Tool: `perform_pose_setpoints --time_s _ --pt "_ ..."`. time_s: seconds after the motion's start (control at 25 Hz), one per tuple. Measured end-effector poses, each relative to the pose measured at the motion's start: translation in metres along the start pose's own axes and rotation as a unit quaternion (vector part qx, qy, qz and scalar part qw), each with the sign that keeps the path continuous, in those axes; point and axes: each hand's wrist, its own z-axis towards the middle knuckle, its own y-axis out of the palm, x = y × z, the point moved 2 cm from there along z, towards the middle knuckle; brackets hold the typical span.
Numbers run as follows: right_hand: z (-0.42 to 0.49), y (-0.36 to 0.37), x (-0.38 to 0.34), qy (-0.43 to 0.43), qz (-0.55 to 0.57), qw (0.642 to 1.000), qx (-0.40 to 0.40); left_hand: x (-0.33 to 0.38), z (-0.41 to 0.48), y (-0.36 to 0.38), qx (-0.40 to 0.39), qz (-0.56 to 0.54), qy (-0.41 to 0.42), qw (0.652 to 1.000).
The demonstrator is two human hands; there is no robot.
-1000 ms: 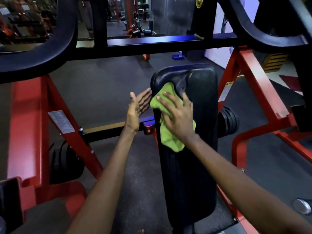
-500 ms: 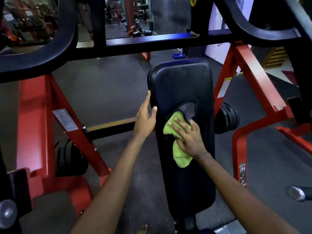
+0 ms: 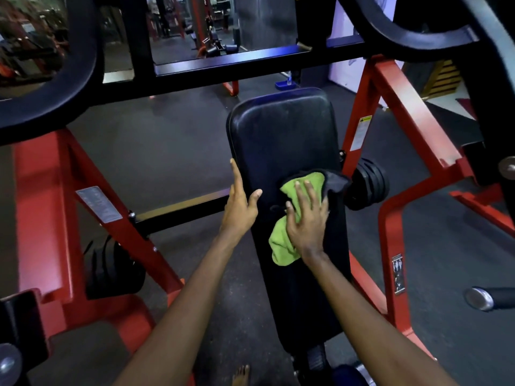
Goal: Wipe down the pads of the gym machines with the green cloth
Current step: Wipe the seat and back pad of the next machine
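Right fingers (image 3: 308, 195): straight and a little spread, lying flat on the green cloth (image 3: 280, 243); they grip nothing, only press it down
Right hand (image 3: 306, 221): right of centre, palm down on the cloth; the forearm runs off to the lower right corner
Left fingers (image 3: 236, 179): straight and together, laid along the left edge of the pad (image 3: 281, 135); the thumb is stretched apart with its tip on the pad's face; nothing held
Left hand (image 3: 239, 207): just left of centre, beside the right hand but apart from it
Green cloth: crumpled on the middle of the pad, showing above the fingertips and below the palm; a dark fold at its upper right reaches the pad's right edge
Pad: long and black, running from upper centre to lower centre; its upper half is bare
Weight plates (image 3: 367, 185): black, just right of the pad
Red frame (image 3: 412, 112): slanted beams on both sides of the pad
Black crossbar (image 3: 250, 62): across the top of the frame
Bare foot (image 3: 241, 376): at the bottom edge, left of the pad's lower end
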Motion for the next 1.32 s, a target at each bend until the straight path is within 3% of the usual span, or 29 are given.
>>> perform_pose_setpoints --time_s 0.12,0.24,0.48,0.92,1.16,1.32 --pt "0.05 -0.017 0.016 -0.092 -0.036 0.995 -0.011 0.0 0.001 0.001 -0.001 -0.01 0.009 1.0" --pt "0.08 -0.03 0.028 -0.042 -0.02 0.999 0.024 0.003 0.0 0.002 -0.011 -0.008 -0.009 1.0" --pt "-0.017 -0.02 0.057 0.117 0.033 0.992 0.031 0.001 -0.001 0.005 -0.008 -0.019 -0.015 1.0" --pt "0.036 -0.022 0.046 0.083 0.021 0.996 0.025 -0.002 0.0 0.006 0.005 -0.019 -0.005 1.0" --pt "-0.049 -0.017 0.083 0.198 0.064 0.974 0.085 -0.003 -0.002 0.008 0.01 -0.022 -0.016 1.0" --pt "-0.017 -0.01 0.073 0.193 0.053 0.97 0.138 -0.001 -0.002 0.009 0.015 -0.019 -0.014 1.0"
